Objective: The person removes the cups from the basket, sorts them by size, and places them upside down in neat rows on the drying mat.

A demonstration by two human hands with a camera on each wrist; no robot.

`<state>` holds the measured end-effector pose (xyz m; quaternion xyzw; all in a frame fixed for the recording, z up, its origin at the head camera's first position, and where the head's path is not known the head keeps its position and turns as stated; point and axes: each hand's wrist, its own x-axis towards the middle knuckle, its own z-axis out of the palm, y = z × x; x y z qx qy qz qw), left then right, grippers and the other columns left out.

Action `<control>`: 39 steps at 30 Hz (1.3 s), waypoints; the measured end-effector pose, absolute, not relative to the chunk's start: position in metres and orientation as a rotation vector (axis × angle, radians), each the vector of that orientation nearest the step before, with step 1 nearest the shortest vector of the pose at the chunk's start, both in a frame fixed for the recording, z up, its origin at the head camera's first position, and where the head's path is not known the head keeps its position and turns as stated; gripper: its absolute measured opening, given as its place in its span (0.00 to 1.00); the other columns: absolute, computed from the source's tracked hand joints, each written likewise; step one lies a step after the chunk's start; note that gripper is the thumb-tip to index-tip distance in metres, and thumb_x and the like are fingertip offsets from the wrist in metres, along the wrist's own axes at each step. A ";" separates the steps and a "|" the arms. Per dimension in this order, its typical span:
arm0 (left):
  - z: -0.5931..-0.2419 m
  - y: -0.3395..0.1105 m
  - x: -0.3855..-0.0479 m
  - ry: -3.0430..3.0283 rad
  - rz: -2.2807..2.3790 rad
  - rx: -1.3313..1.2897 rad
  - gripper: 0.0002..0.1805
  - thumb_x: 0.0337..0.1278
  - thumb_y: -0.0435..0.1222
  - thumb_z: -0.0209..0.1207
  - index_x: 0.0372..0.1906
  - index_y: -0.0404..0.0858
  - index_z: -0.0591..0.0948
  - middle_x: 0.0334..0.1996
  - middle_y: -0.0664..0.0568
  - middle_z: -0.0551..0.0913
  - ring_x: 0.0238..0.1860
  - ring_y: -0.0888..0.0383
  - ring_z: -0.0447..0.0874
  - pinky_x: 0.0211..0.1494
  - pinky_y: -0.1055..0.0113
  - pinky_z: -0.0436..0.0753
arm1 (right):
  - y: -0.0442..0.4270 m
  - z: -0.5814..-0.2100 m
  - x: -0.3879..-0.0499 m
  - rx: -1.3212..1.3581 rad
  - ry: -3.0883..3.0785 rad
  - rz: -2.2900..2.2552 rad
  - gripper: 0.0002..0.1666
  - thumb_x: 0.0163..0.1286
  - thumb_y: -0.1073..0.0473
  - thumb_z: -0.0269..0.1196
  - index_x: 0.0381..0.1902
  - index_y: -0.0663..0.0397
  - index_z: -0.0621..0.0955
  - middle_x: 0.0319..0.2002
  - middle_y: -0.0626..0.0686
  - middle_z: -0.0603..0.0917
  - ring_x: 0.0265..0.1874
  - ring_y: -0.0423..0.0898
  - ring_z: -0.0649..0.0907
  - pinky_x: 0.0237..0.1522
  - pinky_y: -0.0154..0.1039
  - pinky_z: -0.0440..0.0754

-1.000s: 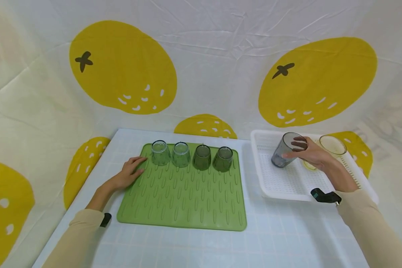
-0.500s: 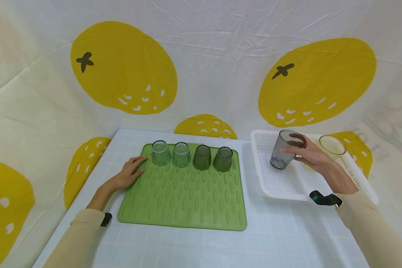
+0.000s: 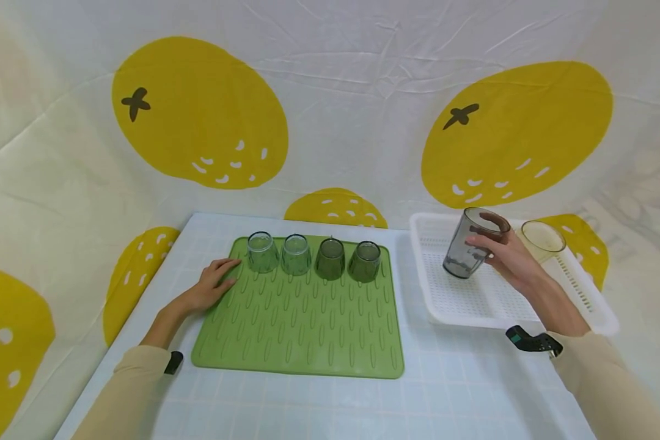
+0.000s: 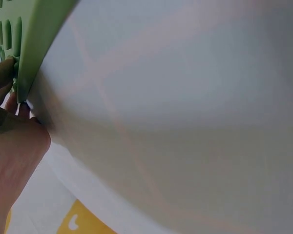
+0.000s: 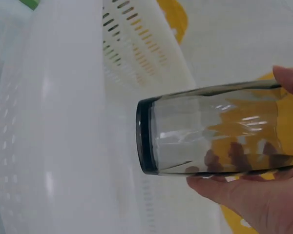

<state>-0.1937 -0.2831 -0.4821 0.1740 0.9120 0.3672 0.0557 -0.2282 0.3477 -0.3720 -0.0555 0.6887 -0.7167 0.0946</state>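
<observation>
My right hand (image 3: 514,260) grips a tall grey see-through glass (image 3: 464,250) near its rim, tilted over the white basket (image 3: 431,308). In the right wrist view the fingers and thumb wrap the sides of the glass (image 5: 205,131), and its thick dark base points left, towards the basket wall. My left hand (image 3: 211,286) rests with relaxed fingers on the left edge of the green ridged mat (image 3: 302,330). The left wrist view has this hand (image 4: 14,126) at the frame's left side, its fingertips touching the mat edge (image 4: 39,44).
Two clear greenish glasses (image 3: 263,253) and two dark grey glasses (image 3: 330,260) stand upside down in a row along the mat's back edge. A yellowish glass (image 3: 544,237) stands in the basket, partly behind the right hand. A patterned curtain (image 3: 357,134) hangs behind the table.
The right hand has raised the grey glass a little, its rim shifting up. The left hand and the row of glasses have stayed where they were.
</observation>
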 end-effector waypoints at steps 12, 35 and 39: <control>-0.487 -0.284 -0.194 2.767 1.110 0.535 0.27 0.80 0.30 0.49 0.75 0.24 0.61 0.72 0.25 0.54 0.71 0.28 0.50 0.67 0.29 0.54 | 0.337 -0.369 -0.209 -0.219 2.057 -2.234 0.36 0.76 0.70 0.60 0.73 0.41 0.62 0.64 0.45 0.70 0.58 0.40 0.76 0.52 0.31 0.81; -0.482 -0.284 -0.196 2.775 1.102 0.557 0.27 0.79 0.29 0.49 0.75 0.23 0.61 0.72 0.25 0.55 0.71 0.27 0.51 0.67 0.30 0.56 | 0.291 -0.348 -0.183 -0.643 2.089 -2.319 0.45 0.66 0.86 0.58 0.76 0.54 0.64 0.68 0.55 0.75 0.63 0.43 0.79 0.59 0.32 0.79; -0.483 -0.285 -0.196 2.776 1.096 0.555 0.27 0.79 0.29 0.50 0.74 0.22 0.61 0.72 0.24 0.55 0.70 0.27 0.51 0.67 0.30 0.56 | 0.281 -0.349 -0.180 -0.688 2.063 -2.320 0.46 0.65 0.86 0.58 0.76 0.54 0.64 0.68 0.56 0.75 0.64 0.44 0.79 0.60 0.33 0.79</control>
